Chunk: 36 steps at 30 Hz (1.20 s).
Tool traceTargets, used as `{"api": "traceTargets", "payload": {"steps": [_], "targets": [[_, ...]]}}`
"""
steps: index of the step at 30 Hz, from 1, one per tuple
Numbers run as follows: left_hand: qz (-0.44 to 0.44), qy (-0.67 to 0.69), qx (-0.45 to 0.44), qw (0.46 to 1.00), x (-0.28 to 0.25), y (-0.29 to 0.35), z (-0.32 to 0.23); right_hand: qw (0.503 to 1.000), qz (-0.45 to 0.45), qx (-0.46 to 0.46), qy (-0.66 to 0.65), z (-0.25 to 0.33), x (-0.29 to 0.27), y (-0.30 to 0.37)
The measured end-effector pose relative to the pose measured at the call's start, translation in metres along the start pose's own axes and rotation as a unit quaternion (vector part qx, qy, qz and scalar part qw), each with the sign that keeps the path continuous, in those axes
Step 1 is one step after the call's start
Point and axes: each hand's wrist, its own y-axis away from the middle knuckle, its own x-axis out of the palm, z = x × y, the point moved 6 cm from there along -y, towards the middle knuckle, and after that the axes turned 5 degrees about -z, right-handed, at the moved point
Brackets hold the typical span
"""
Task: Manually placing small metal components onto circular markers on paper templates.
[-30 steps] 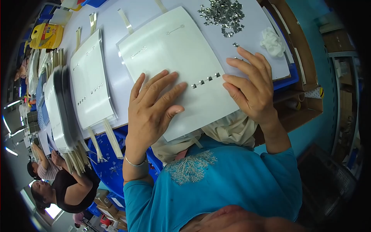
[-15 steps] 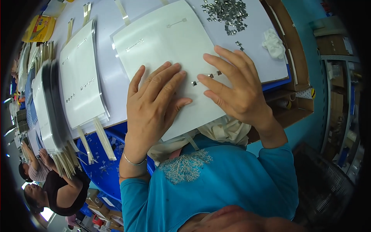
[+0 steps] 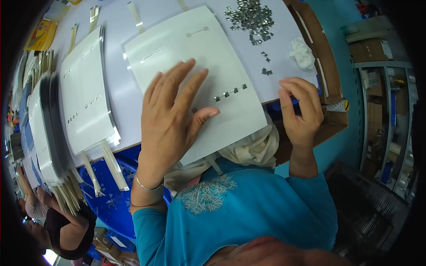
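Observation:
My left hand (image 3: pixel 171 106) lies over a large white sheet (image 3: pixel 199 57), fingers spread and holding nothing. Beside its thumb, a slanting row of small shiny metal pieces (image 3: pixel 226 94) sits on the sheet, part of it behind the hand. Off the sheet's right edge hovers my right hand (image 3: pixel 304 108). Its fingers are bent, with thumb and fingertips drawn together in a pinch; anything between them is too small to make out. A few loose metal pieces (image 3: pixel 266 71) lie on the table nearby, below a larger heap of them (image 3: pixel 250 20).
Another white sheet (image 3: pixel 86 115) with flat strips lies to the left, beside a thick stack of sheets (image 3: pixel 42 133). Crumpled white tissue (image 3: pixel 302 53) rests near the cardboard edge (image 3: pixel 330 53). A blue bin (image 3: pixel 104 199) stands below the table. Co-workers sit at far left.
My right hand has moved right, off the sheet, and its spread fingers have drawn together. My left hand has lifted slightly with its thumb further out. The row of metal pieces is now less covered.

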Motion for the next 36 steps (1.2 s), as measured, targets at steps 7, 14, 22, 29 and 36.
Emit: {"api": "traceTargets", "payload": {"steps": [7, 14, 22, 29, 36], "targets": [[0.059, -0.110, 0.010, 0.992, 0.006, 0.002, 0.004, 0.998, 0.021, -0.024, 0.061, -0.011, 0.007, -0.019], [0.116, -0.078, 0.009, 0.990, -0.004, 0.026, -0.025, 0.998, 0.057, -0.021, 0.020, -0.018, 0.013, -0.027], [0.085, 0.005, -0.027, 0.996, 0.006, 0.012, -0.001, 0.996, 0.064, -0.014, 0.063, -0.017, 0.014, -0.036], [0.067, -0.059, 0.021, 0.996, 0.008, 0.011, 0.002, 0.997, 0.073, -0.011, 0.036, -0.016, 0.005, -0.029], [0.070, -0.055, 0.023, 0.996, 0.007, 0.018, -0.002, 0.993, 0.060, -0.077, 0.073, -0.004, 0.000, -0.019]]}}
